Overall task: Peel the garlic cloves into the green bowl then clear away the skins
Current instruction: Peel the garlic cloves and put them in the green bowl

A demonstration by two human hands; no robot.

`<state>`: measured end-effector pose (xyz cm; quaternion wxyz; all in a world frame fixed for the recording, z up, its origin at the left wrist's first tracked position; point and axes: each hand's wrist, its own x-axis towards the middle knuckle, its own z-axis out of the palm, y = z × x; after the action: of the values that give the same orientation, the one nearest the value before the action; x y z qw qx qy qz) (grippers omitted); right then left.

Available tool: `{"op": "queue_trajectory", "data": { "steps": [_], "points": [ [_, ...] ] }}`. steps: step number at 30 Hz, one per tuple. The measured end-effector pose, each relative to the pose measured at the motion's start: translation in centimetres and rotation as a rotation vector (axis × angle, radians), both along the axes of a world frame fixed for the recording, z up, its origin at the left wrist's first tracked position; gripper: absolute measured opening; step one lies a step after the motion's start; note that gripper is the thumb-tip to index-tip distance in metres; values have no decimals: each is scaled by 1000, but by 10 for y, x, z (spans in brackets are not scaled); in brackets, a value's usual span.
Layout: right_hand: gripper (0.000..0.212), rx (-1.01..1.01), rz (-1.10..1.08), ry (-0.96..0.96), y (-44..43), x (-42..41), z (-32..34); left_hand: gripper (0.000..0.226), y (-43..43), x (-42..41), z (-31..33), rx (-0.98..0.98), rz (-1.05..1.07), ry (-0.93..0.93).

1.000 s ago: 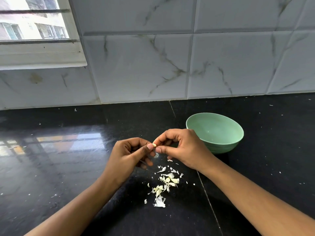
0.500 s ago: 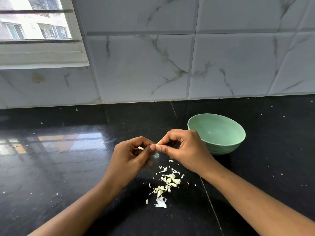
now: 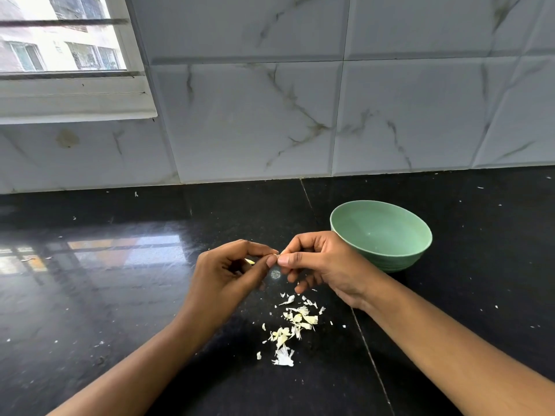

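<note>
Left hand (image 3: 228,277) barely shifted; right hand (image 3: 326,265) pinches pale clove (image 3: 250,261).

No writing, label, brand, number or sign can be read anywhere in the view. The green bowl (image 3: 390,259) is plain inside and out, the wall tiles (image 3: 255,121) show only grey veining, and the tabletop (image 3: 120,295) bears only reflections and pale specks. The buildings seen through the window (image 3: 60,43) are too blurred to show any lettering
</note>
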<state>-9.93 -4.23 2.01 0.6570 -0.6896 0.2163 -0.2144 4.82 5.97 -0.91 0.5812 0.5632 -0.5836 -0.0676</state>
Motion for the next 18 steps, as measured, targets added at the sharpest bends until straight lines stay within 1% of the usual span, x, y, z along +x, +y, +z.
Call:
{"op": "queue_trajectory", "data": {
  "steps": [1,3,8,10,13,18],
  "points": [
    [8,27,11,7,0,-1,1,3,-1,0,-1,-10,-19,8],
    [10,73,41,24,0,-1,3,4,-1,2,-4,-45,-41,-35],
    [11,205,139,85,-3,-2,4,7,0,6,-1,-135,-50,-265],
    [13,242,159,106,-4,-2,4,8,0,7,-1,-141,-52,-318],
    [13,260,184,120,-5,-3,4,9,0,9,-2,-116,-62,-284],
    [9,277,189,149,-5,-3,4,14,-2,8,-4,-107,-21,-237]
  ]
}}
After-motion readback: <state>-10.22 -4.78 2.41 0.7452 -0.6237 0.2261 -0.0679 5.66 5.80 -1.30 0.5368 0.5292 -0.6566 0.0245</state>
